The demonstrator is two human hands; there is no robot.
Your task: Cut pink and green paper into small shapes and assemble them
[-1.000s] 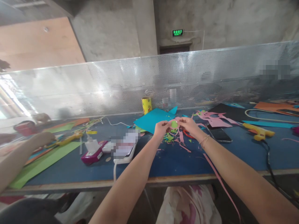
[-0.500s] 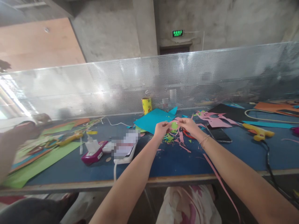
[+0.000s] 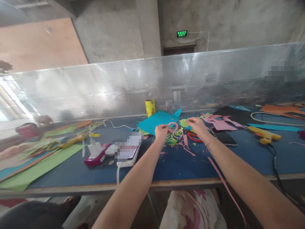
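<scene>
My left hand [image 3: 162, 132] pinches a pink paper ring [image 3: 176, 127] by its left edge, above the blue table. A little to the right, my right hand [image 3: 195, 124] holds a small green paper disc [image 3: 184, 123] between thumb and fingers, apart from the ring. Under and around both hands lie green and pink paper scraps [image 3: 175, 139]. Red-handled scissors [image 3: 192, 137] rest partly hidden behind my right wrist. A bright blue paper sheet [image 3: 152, 122] lies behind my left hand.
A yellow glue gun [image 3: 264, 135] lies right with its black cord. Near my right forearm is a dark phone [image 3: 226, 138]. Left stand a white-cased phone [image 3: 130, 151] and a purple power strip [image 3: 95, 157]. A yellow roll [image 3: 150, 107] stands by the perforated metal screen [image 3: 133, 79].
My hands have moved apart. The green disc, seen within the pink ring before, is now away from it in my right hand, while the ring stays in my left.
</scene>
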